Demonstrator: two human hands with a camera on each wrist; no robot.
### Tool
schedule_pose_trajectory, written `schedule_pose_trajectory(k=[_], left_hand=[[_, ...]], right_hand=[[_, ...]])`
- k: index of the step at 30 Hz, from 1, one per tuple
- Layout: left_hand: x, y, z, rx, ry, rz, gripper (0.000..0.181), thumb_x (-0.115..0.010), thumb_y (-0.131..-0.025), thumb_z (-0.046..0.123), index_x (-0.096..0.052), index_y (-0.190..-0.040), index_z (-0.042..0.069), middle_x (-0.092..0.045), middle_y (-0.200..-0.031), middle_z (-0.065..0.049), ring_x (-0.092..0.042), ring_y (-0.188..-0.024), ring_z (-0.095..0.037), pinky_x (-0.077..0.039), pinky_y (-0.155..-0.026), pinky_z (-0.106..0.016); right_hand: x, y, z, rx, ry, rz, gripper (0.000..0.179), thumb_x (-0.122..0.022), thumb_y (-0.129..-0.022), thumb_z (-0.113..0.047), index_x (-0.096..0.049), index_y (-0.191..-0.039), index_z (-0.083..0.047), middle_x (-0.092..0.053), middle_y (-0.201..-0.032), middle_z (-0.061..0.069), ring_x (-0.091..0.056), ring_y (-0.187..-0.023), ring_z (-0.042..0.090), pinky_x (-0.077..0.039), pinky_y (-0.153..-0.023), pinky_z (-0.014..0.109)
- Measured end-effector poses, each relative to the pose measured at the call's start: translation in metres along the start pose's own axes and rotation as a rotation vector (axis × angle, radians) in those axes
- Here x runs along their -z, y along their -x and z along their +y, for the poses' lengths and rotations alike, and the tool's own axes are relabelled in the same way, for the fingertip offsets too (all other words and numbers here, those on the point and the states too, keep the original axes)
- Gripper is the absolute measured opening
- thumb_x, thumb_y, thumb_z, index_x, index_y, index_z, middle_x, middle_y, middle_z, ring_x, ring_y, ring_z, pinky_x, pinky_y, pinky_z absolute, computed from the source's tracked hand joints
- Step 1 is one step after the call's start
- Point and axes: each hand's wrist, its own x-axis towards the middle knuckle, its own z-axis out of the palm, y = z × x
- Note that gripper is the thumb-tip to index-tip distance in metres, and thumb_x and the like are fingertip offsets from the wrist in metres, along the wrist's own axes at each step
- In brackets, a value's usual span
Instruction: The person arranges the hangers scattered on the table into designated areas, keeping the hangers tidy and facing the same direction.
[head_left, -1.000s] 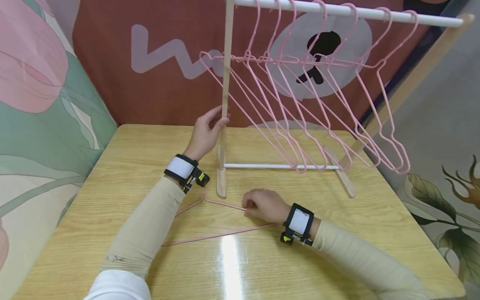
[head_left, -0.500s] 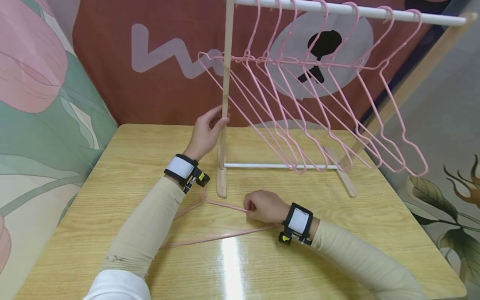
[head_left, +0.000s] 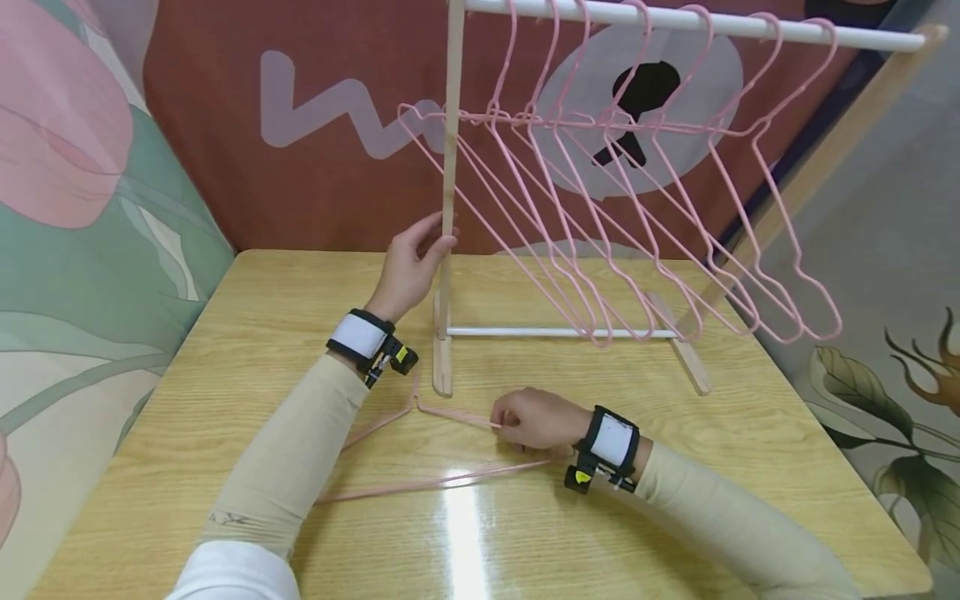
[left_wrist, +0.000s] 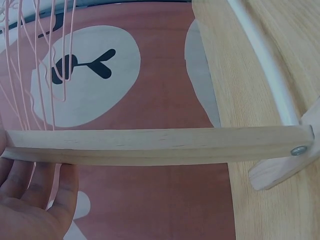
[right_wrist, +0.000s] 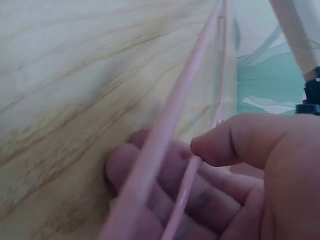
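Note:
My left hand point(head_left: 408, 262) holds the near-left wooden post point(head_left: 451, 150) of a small clothes rack, thumb in front and fingers reaching behind. In the left wrist view, fingers point(left_wrist: 65, 190) curl against that post's edge. Just above the tabletop, my right hand point(head_left: 540, 417) pinches the shoulder of a pink clothes hanger point(head_left: 453, 415); its far end is covered by the left forearm. The right wrist view has the thumb point(right_wrist: 215, 147) pressing the hanger's upper wire against the fingers, while the bottom bar point(right_wrist: 160, 135) passes in front of them.
Several pink hangers point(head_left: 682, 127) hang from the rack's white top rod point(head_left: 870, 38). A thin white lower rod point(head_left: 525, 332) joins the wooden feet point(head_left: 443, 367). Patterned cloth point(head_left: 330, 192) stands behind the wooden table point(head_left: 262, 333).
My right hand has shifted slightly right and nearer, drawing the pinched hanger along. The rightmost hanging hanger swings outward, then partly back. My left hand stays on the post.

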Motion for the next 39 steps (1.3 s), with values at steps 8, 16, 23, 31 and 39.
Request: schedule_pose_trajectory(k=[8, 16, 23, 31, 39], left_hand=[[0.0, 0.002, 0.0, 0.014, -0.002, -0.003, 0.04, -0.057, -0.105, 0.012, -0.056, -0.143, 0.0, -0.067, -0.126, -0.02, -0.066, -0.114, -0.028, -0.053, -0.099, -0.04], [0.001, 0.002, 0.001, 0.016, 0.001, -0.003, 0.04, -0.057, -0.105, 0.011, -0.055, -0.143, 0.0, -0.067, -0.127, -0.02, -0.066, -0.114, -0.029, -0.052, -0.099, -0.042], [0.0, 0.0, 0.0, 0.003, 0.021, -0.001, 0.04, -0.056, -0.105, 0.009, -0.055, -0.143, -0.002, -0.067, -0.126, -0.022, -0.065, -0.114, -0.031, -0.052, -0.1, -0.045], [-0.002, -0.001, 0.0, 0.01, 0.001, -0.003, 0.04, -0.057, -0.105, 0.012, -0.056, -0.143, 0.0, -0.068, -0.126, -0.019, -0.066, -0.112, -0.028, -0.052, -0.099, -0.041], [-0.005, -0.001, 0.001, 0.011, 0.007, -0.008, 0.04, -0.057, -0.105, 0.012, -0.055, -0.143, -0.001, -0.068, -0.125, -0.018, -0.067, -0.111, -0.03, -0.053, -0.098, -0.04]], right_hand=[[0.011, 0.01, 0.007, 0.001, -0.112, -0.167, 0.02, -0.059, -0.105, -0.018, -0.071, -0.092, -0.01, -0.071, -0.075, 0.002, -0.069, -0.065, 0.017, -0.056, -0.06, 0.027], [0.018, 0.026, 0.026, 0.087, -0.408, -0.332, 0.021, -0.051, -0.108, -0.014, -0.065, -0.116, -0.001, -0.072, -0.099, 0.015, -0.073, -0.082, 0.033, -0.062, -0.071, 0.038], [0.023, 0.039, 0.034, 0.049, -0.544, -0.335, 0.029, -0.047, -0.11, -0.021, -0.059, -0.126, 0.0, -0.072, -0.112, 0.018, -0.073, -0.088, 0.039, -0.062, -0.075, 0.046], [0.038, 0.058, 0.044, 0.022, -0.597, -0.332, 0.033, -0.043, -0.111, -0.02, -0.052, -0.133, 0.002, -0.073, -0.108, 0.023, -0.074, -0.078, 0.043, -0.06, -0.069, 0.055], [0.048, 0.074, 0.06, 0.069, -0.583, -0.324, 0.035, -0.042, -0.112, -0.021, -0.049, -0.134, 0.006, -0.073, -0.098, 0.025, -0.072, -0.072, 0.045, -0.058, -0.065, 0.059]])
